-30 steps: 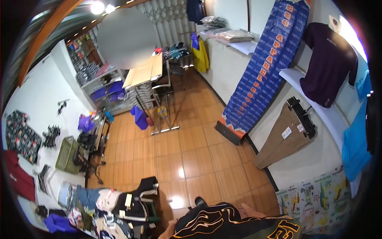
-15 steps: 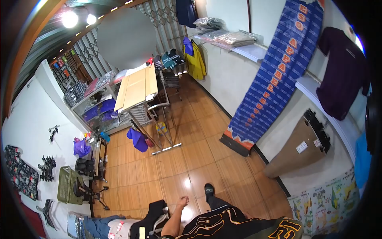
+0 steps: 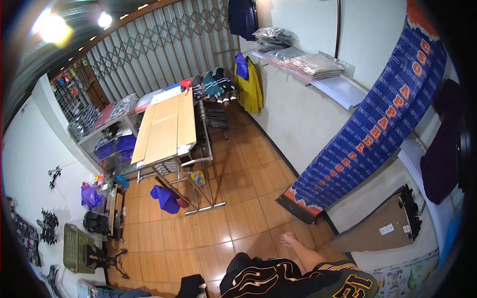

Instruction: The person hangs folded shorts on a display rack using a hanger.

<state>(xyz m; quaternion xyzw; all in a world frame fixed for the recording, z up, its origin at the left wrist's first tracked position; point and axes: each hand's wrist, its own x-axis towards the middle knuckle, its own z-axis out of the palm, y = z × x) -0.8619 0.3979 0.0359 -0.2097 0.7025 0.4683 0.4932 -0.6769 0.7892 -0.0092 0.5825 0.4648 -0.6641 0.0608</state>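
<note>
Neither of my hands shows in the head view. At the bottom edge I see my own black jersey (image 3: 298, 280) with orange stripes and lettering. My bare foot (image 3: 290, 242) stands on the wooden floor (image 3: 248, 208) just ahead of it. Further ahead is a metal-framed table (image 3: 166, 126) topped with flat cardboard sheets.
A long blue banner (image 3: 377, 124) leans on the right wall, with brown trousers on a clip hanger (image 3: 382, 231) below it. A wall shelf (image 3: 308, 64) holds packed clothes. A yellow garment (image 3: 251, 84) hangs near the folding gate (image 3: 149, 44). At the left wall stands a green basket (image 3: 74, 248).
The view has lifted and moved toward the table. My left arm, seen at the bottom half a second ago, has gone out of view. The clothes pile at lower left has nearly dropped out.
</note>
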